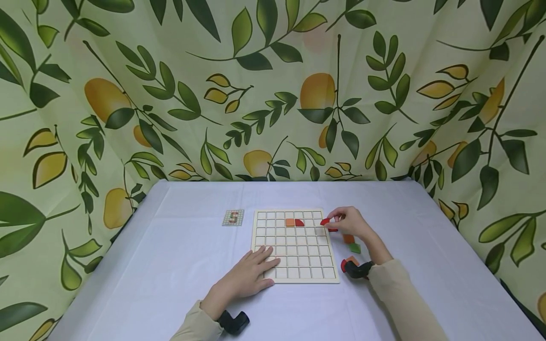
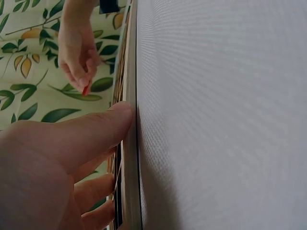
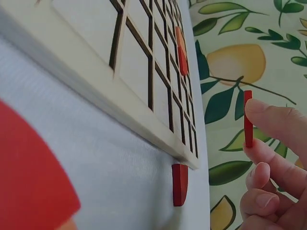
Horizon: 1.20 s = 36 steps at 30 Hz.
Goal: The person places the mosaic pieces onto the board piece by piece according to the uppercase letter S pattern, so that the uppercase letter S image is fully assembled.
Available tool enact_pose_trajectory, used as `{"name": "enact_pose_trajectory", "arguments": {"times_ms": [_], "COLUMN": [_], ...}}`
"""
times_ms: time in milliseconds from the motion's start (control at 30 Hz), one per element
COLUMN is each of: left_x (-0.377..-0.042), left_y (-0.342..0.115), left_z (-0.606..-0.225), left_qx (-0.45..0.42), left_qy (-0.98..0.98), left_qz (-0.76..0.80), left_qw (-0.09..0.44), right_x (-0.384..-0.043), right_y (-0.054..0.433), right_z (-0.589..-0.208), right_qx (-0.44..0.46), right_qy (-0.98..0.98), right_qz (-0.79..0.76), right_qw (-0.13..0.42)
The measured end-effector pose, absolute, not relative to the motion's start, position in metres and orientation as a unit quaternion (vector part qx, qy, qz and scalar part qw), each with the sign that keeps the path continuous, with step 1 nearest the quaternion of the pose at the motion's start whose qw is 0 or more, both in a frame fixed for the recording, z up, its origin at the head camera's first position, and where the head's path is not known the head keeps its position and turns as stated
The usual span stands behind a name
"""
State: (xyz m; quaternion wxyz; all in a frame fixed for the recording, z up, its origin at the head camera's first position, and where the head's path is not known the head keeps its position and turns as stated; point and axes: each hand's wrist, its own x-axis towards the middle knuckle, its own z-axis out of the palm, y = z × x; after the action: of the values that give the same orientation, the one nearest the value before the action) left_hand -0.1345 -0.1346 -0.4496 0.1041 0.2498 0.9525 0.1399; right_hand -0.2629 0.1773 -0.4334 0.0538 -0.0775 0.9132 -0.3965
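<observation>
A wooden grid board (image 1: 304, 253) lies on the white table. My left hand (image 1: 251, 272) rests on its near left corner with fingers spread; in the left wrist view the thumb (image 2: 96, 134) lies along the board's edge. Between thumb and fingertip, my right hand (image 1: 351, 221) pinches a thin red quarter-round tile (image 3: 248, 119) above the board's far right edge. An orange square tile (image 1: 290, 222) and a red quarter-round tile (image 1: 299, 222) sit side by side in cells of the second row from the back. Another red tile (image 3: 180, 185) lies just beside the board, under the right hand.
Right of the board lie an orange tile (image 1: 349, 238), a green tile (image 1: 355, 247) and a red tile (image 1: 343, 266), partly behind the black wrist camera (image 1: 359, 269). A small pattern card (image 1: 233, 218) lies left of the board. A leaf-print curtain (image 1: 273, 94) hangs behind the table.
</observation>
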Motion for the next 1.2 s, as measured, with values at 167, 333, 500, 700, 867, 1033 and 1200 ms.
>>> {"name": "enact_pose_trajectory", "arguments": {"times_ms": [167, 333, 500, 700, 867, 1033, 1200], "left_x": [-0.135, -0.135, -0.135, -0.136, -0.136, -0.135, -0.134], "left_y": [-0.135, -0.135, -0.135, -0.135, -0.134, -0.135, -0.135], "left_z": [-0.45, -0.45, -0.451, -0.45, -0.449, -0.449, -0.45], "left_qx": [0.248, 0.252, 0.248, 0.245, 0.247, 0.247, 0.246], "left_qy": [0.953, 0.954, 0.954, 0.954, 0.953, 0.954, 0.954], "left_qz": [0.137, 0.132, 0.137, 0.143, 0.142, 0.142, 0.143], "left_qw": [0.104, 0.098, 0.097, 0.101, 0.098, 0.097, 0.096], "right_x": [-0.264, -0.264, -0.264, -0.264, -0.264, -0.265, -0.266], "right_y": [0.173, 0.167, 0.161, 0.152, 0.146, 0.138, 0.13], "right_z": [-0.435, -0.433, -0.432, -0.432, -0.431, -0.436, -0.438], "right_qx": [-0.09, -0.099, -0.11, -0.123, -0.133, -0.13, -0.134], "right_qy": [0.912, 0.906, 0.904, 0.901, 0.899, 0.896, 0.895], "right_qz": [-0.398, -0.408, -0.41, -0.412, -0.413, -0.421, -0.422], "right_qw": [0.052, 0.057, 0.059, 0.062, 0.058, 0.061, 0.062]}}
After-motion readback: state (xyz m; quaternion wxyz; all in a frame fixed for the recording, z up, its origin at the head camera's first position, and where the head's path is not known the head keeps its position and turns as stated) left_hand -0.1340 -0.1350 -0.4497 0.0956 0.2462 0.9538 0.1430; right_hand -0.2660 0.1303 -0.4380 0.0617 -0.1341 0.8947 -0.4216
